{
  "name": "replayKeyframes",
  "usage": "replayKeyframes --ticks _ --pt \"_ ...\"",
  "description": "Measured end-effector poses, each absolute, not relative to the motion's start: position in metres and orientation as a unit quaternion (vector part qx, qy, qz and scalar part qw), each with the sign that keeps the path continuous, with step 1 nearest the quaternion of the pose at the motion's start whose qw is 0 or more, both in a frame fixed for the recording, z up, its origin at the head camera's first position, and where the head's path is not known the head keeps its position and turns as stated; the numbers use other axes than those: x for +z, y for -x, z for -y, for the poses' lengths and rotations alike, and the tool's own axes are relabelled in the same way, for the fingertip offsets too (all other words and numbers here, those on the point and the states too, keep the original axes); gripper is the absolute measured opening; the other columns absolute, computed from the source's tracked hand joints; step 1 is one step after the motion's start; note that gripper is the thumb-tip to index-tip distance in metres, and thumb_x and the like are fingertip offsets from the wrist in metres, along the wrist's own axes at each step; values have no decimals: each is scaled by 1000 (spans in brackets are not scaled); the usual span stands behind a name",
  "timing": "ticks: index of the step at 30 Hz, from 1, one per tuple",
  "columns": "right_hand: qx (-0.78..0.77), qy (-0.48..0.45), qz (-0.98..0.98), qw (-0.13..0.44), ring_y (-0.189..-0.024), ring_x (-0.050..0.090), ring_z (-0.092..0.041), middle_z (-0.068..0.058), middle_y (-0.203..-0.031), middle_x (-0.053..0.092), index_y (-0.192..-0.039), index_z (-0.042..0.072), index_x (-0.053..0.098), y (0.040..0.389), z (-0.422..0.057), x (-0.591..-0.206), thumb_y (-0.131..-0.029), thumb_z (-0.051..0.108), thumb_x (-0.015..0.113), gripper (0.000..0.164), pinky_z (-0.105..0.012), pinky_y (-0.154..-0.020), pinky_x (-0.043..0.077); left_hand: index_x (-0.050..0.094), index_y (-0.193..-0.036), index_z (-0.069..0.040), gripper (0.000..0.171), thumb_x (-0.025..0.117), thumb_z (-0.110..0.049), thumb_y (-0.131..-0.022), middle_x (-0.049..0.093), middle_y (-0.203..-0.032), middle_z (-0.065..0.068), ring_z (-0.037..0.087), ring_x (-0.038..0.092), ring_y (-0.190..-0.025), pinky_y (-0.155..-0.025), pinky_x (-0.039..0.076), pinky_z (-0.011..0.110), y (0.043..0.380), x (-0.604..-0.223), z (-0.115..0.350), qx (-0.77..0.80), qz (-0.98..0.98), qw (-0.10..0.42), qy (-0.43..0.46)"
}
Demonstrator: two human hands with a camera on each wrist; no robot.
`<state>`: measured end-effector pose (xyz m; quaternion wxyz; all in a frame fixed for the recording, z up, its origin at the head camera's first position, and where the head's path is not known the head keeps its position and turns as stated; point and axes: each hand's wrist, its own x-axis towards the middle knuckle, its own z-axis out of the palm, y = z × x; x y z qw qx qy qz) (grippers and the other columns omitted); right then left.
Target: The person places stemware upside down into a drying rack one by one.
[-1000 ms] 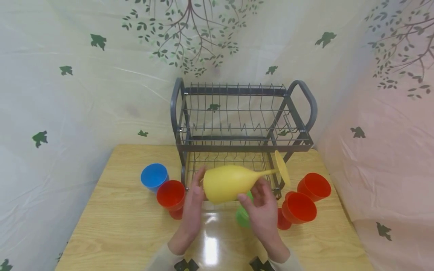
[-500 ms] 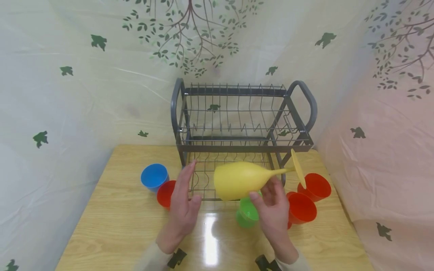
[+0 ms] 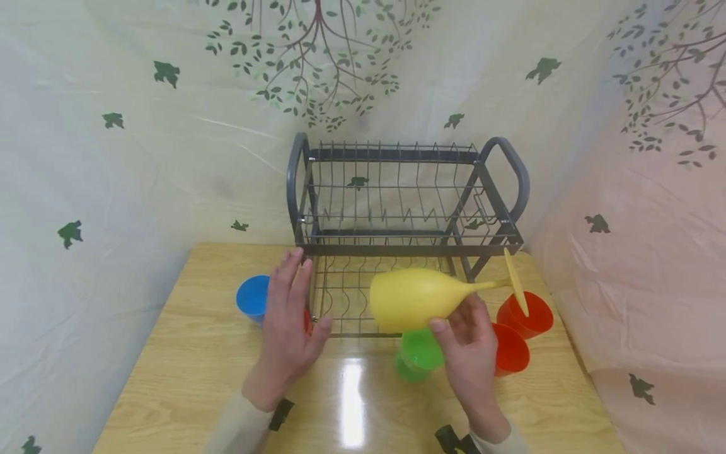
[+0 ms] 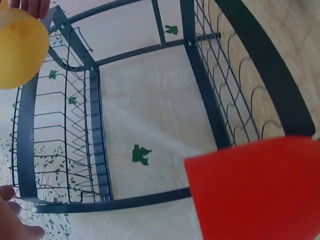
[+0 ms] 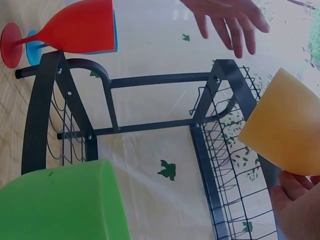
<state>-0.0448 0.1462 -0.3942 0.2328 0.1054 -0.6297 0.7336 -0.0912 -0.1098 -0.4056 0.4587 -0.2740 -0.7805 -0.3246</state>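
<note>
A yellow plastic goblet [image 3: 416,299] lies sideways in my right hand [image 3: 467,353], its bowl toward the left and its round foot toward the right. Fingers and thumb grip it at the lower bowl near the stem; the right wrist view shows fingers [image 5: 295,186] under the goblet. My left hand [image 3: 286,334] is raised with its fingers straight and holds nothing. In the head view it covers most of the left red goblet [image 5: 80,27] and part of the blue goblet [image 3: 253,296]. A green goblet [image 3: 420,353] stands beneath the yellow one.
Behind the hands stands a dark two-tier dish rack [image 3: 408,250] with wire shelves. Two red goblets [image 3: 525,314] [image 3: 510,350] stand on the wooden table [image 3: 187,378] at the right. A pale patterned sheet [image 3: 142,176] hangs behind and beside the table.
My left hand has let go of the yellow goblet's rim and moved left, over the red goblet. My right hand has carried the yellow goblet to the right.
</note>
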Motion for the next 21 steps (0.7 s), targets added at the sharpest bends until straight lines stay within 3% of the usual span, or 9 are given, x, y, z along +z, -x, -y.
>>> replayKeyframes --ticks 9,16,21 --pt "729 -101 631 246 -123 63 -22 -11 -134 64 -141 -8 53 44 -154 -392 -86 -21 66 59 -29 -105 51 34 -158 2 75 34 -54 -108 29 -167 19 35 21 -156 -120 16 69 99 -401 119 -264 821 442 245" --pt "732 -116 624 248 -120 64 -22 -11 -133 64 -141 -10 51 45 -161 -388 -88 -17 70 56 -28 -100 54 27 -162 -2 76 30 -56 -108 23 -170 16 34 17 -158 -121 14 70 105 -398 125 -236 846 417 234" --pt "738 -146 608 254 -120 63 -24 -14 -133 64 -139 -10 53 47 -167 -381 -89 -15 70 53 -29 -103 53 28 -161 1 79 26 -58 -108 22 -170 16 32 14 -158 -122 12 68 107 -397 127 -225 857 402 230"
